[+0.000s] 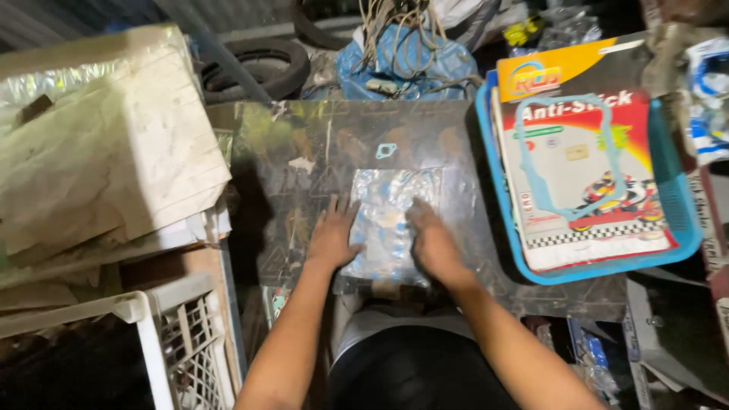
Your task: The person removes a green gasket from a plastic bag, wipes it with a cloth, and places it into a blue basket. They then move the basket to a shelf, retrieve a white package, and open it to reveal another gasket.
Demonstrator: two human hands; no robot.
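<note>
Both hands, left (332, 234) & right (430, 241), flat on clear plastic bag (389, 220) (long axis running away from person).

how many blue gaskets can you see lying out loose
2: a small gasket on the dark board above the clear packet under both hands, and a large gasket on the cards in the blue basket. More may be inside the packet.
</note>
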